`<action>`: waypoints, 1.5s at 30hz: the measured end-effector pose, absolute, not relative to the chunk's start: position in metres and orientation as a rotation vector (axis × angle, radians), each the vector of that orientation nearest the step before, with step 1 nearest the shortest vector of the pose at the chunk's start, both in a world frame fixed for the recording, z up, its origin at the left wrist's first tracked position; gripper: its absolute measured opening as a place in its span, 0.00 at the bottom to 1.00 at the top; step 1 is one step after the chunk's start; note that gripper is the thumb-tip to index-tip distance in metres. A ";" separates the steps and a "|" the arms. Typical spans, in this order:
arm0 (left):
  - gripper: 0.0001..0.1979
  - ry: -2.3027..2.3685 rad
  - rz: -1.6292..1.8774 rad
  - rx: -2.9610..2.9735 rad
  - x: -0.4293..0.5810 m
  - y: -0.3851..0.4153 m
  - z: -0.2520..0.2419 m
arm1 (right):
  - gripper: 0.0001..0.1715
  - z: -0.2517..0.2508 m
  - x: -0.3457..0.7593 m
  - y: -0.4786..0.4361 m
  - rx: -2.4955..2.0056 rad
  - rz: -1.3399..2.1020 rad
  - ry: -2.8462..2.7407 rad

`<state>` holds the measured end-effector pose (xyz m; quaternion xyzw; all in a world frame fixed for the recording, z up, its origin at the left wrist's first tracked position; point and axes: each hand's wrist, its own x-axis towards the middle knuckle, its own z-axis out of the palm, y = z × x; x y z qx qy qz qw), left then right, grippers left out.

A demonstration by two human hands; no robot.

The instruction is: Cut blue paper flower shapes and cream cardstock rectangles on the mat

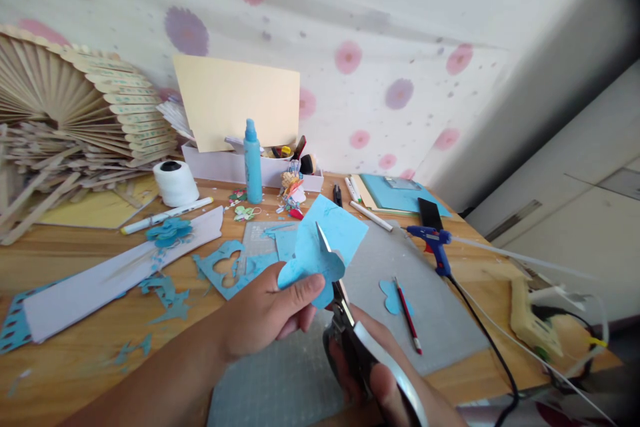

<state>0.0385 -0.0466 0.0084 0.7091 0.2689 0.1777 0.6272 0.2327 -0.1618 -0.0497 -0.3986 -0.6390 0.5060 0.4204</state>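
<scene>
My left hand (283, 307) pinches a piece of blue paper (305, 263) between thumb and fingers, its edge cut into rounded, petal-like lobes. In my right hand (385, 380) is a pair of scissors (344, 320) with dark handles, fingers through the loops. One blade lies over the blue paper and points away from me; the other is mostly hidden. A square blue sheet (340, 223) shows just behind the held piece. To the right, a red pencil (409, 317) rests across a blue paper cutout (390, 297) on the grey cutting mat (440, 327).
Blue paper scraps (220, 267) and white paper strips (75, 300) lie left. Behind stand a blue bottle (253, 170), a thread spool (176, 183) and a storage box (215, 165). A blue glue gun (436, 247) with its cord sits right. Wooden stick fans (75, 100) fill the back left.
</scene>
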 end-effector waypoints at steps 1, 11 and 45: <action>0.32 0.618 0.403 1.627 0.039 -0.047 0.009 | 0.50 -0.049 0.232 -0.163 -0.998 1.264 -1.587; 0.32 0.628 0.419 1.634 0.040 -0.048 0.008 | 0.46 -0.029 0.225 -0.174 -1.176 1.245 -1.541; 0.26 0.649 0.409 1.555 0.031 -0.038 0.010 | 0.51 -0.046 0.253 -0.172 -1.230 1.088 -1.635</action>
